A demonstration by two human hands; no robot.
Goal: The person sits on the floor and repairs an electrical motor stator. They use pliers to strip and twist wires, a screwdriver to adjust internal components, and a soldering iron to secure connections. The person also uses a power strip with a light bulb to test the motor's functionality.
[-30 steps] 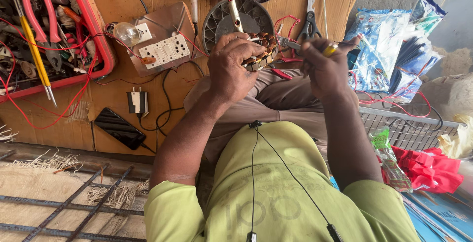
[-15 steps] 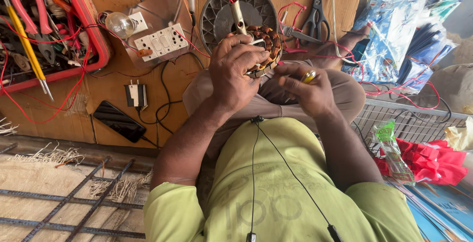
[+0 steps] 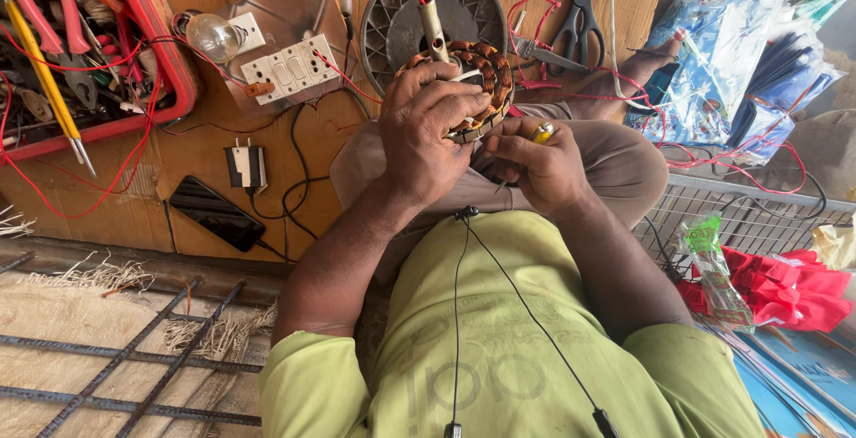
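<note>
Gripping the stator (image 3: 464, 77), the left hand (image 3: 428, 130) wraps its fingers over the windings; at four o'clock, the right hand (image 3: 539, 166) pinches a yellow tool (image 3: 541, 132).

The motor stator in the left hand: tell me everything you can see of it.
The motor stator is a round ring of copper-coloured wire coils wound around a pale core, with a light metal shaft rising from its middle and red wire looping off the top. It is held tilted over the lap in front of a grey slotted fan housing. The left hand grips its near edge; the right hand, holding a small yellow-handled tool, sits just below.
</note>
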